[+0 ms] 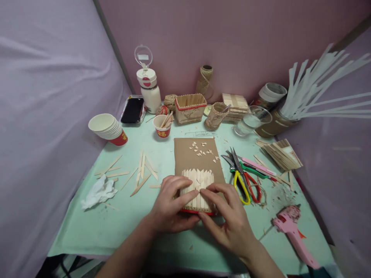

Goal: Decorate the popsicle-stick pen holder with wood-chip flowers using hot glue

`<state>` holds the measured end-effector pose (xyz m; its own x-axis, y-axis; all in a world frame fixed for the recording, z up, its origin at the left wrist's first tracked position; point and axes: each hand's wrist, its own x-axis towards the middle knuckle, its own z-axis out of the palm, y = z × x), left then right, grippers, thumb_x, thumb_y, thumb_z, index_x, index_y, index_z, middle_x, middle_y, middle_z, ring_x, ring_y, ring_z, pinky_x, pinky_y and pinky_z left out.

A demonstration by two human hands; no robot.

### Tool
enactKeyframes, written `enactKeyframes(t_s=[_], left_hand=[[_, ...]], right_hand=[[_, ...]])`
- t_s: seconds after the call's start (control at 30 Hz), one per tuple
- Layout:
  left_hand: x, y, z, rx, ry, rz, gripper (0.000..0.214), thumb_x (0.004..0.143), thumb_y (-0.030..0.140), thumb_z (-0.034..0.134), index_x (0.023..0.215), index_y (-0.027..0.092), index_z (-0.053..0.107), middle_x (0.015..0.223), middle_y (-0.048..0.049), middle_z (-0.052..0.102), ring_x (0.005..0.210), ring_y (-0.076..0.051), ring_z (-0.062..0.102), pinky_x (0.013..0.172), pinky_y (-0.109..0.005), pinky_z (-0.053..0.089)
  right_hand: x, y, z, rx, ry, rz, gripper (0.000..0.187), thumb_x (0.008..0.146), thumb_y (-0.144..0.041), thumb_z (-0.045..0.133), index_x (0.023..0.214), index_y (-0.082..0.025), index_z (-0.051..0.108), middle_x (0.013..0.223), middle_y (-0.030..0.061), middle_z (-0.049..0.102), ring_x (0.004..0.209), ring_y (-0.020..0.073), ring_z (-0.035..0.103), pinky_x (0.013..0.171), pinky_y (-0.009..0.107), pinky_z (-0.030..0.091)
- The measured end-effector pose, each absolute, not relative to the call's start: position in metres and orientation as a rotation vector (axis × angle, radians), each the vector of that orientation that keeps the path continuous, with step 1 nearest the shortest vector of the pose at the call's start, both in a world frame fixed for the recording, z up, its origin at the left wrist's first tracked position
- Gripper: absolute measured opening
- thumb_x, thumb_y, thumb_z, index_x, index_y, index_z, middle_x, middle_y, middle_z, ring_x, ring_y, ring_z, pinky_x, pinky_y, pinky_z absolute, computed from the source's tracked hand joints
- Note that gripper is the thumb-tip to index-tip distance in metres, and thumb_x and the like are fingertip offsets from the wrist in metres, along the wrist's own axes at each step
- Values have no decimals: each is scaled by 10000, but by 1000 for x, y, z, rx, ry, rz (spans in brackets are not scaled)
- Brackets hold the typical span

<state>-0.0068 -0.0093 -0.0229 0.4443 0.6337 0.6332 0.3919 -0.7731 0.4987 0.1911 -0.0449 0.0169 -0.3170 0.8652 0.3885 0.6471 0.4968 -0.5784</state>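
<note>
A small box of pale craft sticks (204, 178) lies near the front middle of the table, partly over a brown cardboard sheet (182, 154). Its far edge is jagged; a red band and a braided cord run along the near edge. My left hand (171, 204) is closed around the left side, thumb across the sticks. From the right, my right hand (228, 216) grips it, with fingertips pressed on the face and the thumb at the red band. Small petal-shaped wood chips lie on the face between my fingers. Whether my right fingertips pinch one is hidden.
More wood chips (199, 153) lie on the cardboard. Scissors (242, 181) and a pink glue gun (295, 231) are on the right. Loose sticks (142, 170), crumpled tissue (100, 192) and stacked paper cups (108, 129) sit left. A stick basket (189, 112) and a glass (247, 122) stand behind.
</note>
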Motion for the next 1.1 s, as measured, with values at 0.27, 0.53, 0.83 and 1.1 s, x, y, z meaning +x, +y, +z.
enactKeyframes(t_s=[0.27,0.53,0.83,1.1], left_hand=[[-6,-8,-23,2430,904,1245,547,736,415,670,1222,212,520,1141,-140,552,1065,-284,527,887,-473,443],[-4,-9,-24,2390,904,1240,568,717,391,696,1219,189,524,1113,-144,566,1048,-281,539,875,-459,460],[-4,-9,-25,2351,914,1253,601,732,427,687,1243,165,512,1105,-160,602,1054,-283,560,881,-455,478],[-2,-10,-23,2348,931,1241,584,733,425,689,1232,176,517,1100,-147,623,1062,-277,569,885,-450,492]], right_hand=[[192,-44,12,-1234,-2073,399,465,813,-200,632,1259,-165,507,1133,126,483,1016,254,483,846,430,439],[192,-43,15,-1207,-1990,359,366,816,-147,599,1181,-159,563,1053,112,533,939,228,515,780,405,456],[189,-40,20,-1178,-2006,338,284,813,-102,585,1075,-203,624,958,84,604,856,202,557,726,384,478],[187,-39,18,-1169,-1995,335,285,796,-95,605,1068,-176,629,970,99,618,873,211,568,743,390,489]])
